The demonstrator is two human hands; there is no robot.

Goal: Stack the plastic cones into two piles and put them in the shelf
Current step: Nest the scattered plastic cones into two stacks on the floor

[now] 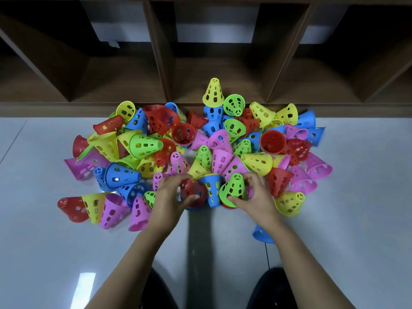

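1. Head view: a heap of perforated plastic cones in red, yellow, blue, green and pink lies on a pale glossy floor. It is pushed up against the front edge of a dark brown wooden shelf, and most cones are tipped on their sides, outside the open compartments.
2. The left hand is at the near edge of the heap. Its fingers and thumb are curled round a red perforated plastic cone, which lies on its side.
3. The right hand grips a green perforated plastic cone that stands narrow end up, thumb at the base and fingers at the top. A red rim shows just under its base.
4. Between the two held cones, touching both, is a blue perforated plastic cone with its wide end up.
5. At the far side, against the shelf, a yellow upright cone sits on top of a blue upright cone.
6. A lone blue cone lies apart from the heap, just beside the right forearm and partly hidden by it.
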